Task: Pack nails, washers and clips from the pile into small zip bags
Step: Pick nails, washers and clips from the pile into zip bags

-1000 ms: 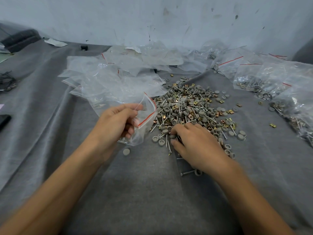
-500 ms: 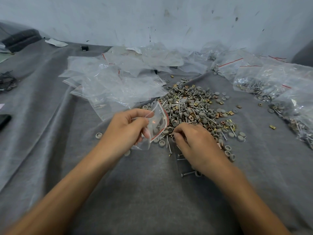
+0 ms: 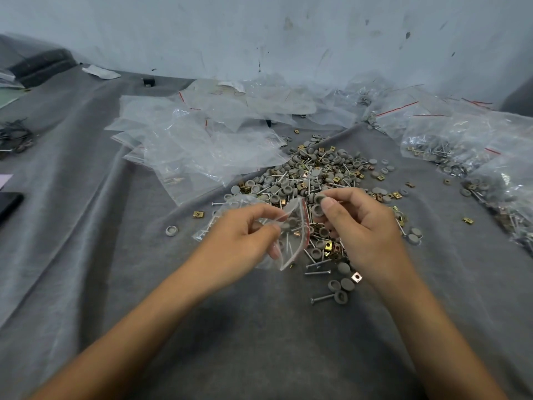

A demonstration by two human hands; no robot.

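Observation:
A pile [image 3: 323, 174] of grey washers, silver nails and brass clips lies on the grey cloth ahead of me. My left hand [image 3: 242, 241] pinches a small clear zip bag [image 3: 291, 232] with a red strip, holding its mouth toward the right. Some nails and washers show inside the bag. My right hand [image 3: 360, 226] is raised just right of the bag's mouth, with grey washers [image 3: 318, 204] and a nail pinched between thumb and fingers. The hands are close together over the pile's near edge.
Empty zip bags [image 3: 202, 145] are heaped at the back left. Filled bags [image 3: 467, 151] lie along the right side. Loose washers [image 3: 171, 230] and a brass clip [image 3: 198, 214] sit apart on the cloth. A dark phone [image 3: 8, 202] lies at the far left edge.
My right hand has lifted off the pile with washers and a nail pinched in it. My left hand has brought the bag rightward and nearer, up to the right hand.

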